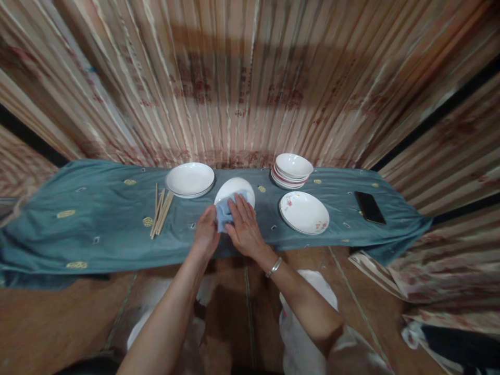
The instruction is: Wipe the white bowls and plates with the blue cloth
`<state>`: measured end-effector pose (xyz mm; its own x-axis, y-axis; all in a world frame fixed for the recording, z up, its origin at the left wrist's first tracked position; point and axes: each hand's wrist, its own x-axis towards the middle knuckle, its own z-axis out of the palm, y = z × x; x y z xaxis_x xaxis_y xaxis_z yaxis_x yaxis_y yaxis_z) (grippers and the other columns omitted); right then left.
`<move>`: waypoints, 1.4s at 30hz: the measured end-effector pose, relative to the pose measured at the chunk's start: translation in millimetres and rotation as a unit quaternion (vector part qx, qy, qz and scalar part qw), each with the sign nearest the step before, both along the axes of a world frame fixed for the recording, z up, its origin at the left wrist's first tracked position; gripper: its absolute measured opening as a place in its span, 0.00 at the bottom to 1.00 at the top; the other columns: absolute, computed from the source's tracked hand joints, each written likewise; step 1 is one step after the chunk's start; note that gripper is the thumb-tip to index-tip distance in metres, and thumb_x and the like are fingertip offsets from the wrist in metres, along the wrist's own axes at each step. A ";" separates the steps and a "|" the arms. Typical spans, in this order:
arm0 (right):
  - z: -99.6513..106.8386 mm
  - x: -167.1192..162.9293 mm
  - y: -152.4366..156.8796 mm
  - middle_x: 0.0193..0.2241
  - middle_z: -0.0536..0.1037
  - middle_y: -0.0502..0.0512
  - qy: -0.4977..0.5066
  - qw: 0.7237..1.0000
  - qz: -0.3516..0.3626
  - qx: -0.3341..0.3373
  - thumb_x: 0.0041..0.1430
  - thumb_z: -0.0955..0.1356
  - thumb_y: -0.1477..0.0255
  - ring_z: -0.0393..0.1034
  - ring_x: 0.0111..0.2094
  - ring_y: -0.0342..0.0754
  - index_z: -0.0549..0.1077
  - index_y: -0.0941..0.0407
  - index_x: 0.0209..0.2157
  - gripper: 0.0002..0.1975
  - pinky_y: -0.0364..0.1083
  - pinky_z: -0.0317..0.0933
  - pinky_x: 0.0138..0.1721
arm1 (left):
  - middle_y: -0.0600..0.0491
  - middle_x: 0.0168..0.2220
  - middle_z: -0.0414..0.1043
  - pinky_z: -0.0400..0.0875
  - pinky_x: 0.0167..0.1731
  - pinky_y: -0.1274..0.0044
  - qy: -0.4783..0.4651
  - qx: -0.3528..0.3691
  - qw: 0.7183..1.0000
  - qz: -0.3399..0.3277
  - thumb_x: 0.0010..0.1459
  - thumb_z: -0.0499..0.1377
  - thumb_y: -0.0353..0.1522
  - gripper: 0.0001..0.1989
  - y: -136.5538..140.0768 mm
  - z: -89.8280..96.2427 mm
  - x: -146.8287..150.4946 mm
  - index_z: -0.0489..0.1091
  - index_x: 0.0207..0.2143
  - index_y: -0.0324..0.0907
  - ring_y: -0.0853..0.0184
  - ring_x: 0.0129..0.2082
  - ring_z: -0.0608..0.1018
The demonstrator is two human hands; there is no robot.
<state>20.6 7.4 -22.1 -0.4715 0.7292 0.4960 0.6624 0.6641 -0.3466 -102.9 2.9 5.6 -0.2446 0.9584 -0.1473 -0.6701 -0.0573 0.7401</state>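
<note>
A white bowl point(234, 186) is tilted toward me over the middle of the cloth-covered table. My left hand point(206, 232) grips its near left rim, with the fingers partly hidden behind it. A light blue cloth point(223, 214) lies across the near part of the bowl. My right hand point(244, 224) presses this cloth against the bowl, its fingers laid over the fabric. The bowl's lower edge is hidden by the cloth and my hands.
Stacked white plates point(190, 178) and several wooden chopsticks point(162, 212) lie to the left. On the right are a stack of bowls point(294, 165), flower-patterned plates point(304, 212) and a black phone point(370, 207). A green tablecloth point(113, 219) covers the narrow table; a pleated curtain point(226, 78) hangs behind.
</note>
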 end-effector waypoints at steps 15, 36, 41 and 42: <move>-13.6 16.1 39.7 0.68 0.53 0.68 0.109 0.990 -0.083 -0.039 0.71 0.52 0.61 0.43 0.70 0.55 0.45 0.62 0.69 0.32 0.60 0.46 0.67 | 0.45 0.37 0.81 0.71 0.53 0.66 -0.015 0.015 1.000 -0.015 0.53 0.65 0.31 0.05 -1.3 1.2 5.4 0.75 0.31 0.37 0.56 0.50 0.79; -46.4 5.4 -1.8 0.71 0.48 0.60 0.220 0.943 -0.081 -0.235 0.68 0.52 0.51 0.35 0.72 0.54 0.44 0.58 0.70 0.37 0.59 0.39 0.70 | 0.52 0.29 0.79 0.78 0.39 0.67 -0.060 -0.051 0.997 -0.009 0.51 0.68 0.31 0.09 -5.3 -1.6 -10.4 0.74 0.34 0.39 0.64 0.28 0.79; -47.1 5.1 -13.5 0.70 0.47 0.63 0.218 0.948 -0.069 -0.220 0.69 0.53 0.53 0.34 0.72 0.55 0.42 0.59 0.70 0.37 0.60 0.38 0.70 | 0.54 0.27 0.78 0.77 0.33 0.73 -0.075 -0.079 0.994 0.010 0.53 0.65 0.29 0.05 -2.7 -2.9 -15.6 0.72 0.33 0.39 0.67 0.26 0.78; -47.4 5.1 -15.9 0.71 0.47 0.63 0.215 0.950 -0.067 -0.216 0.69 0.53 0.53 0.34 0.72 0.55 0.41 0.59 0.70 0.37 0.61 0.38 0.70 | 0.55 0.26 0.77 0.77 0.31 0.74 -0.077 -0.085 0.993 0.016 0.53 0.65 0.28 0.05 -2.1 -2.7 -15.9 0.72 0.32 0.40 0.67 0.25 0.77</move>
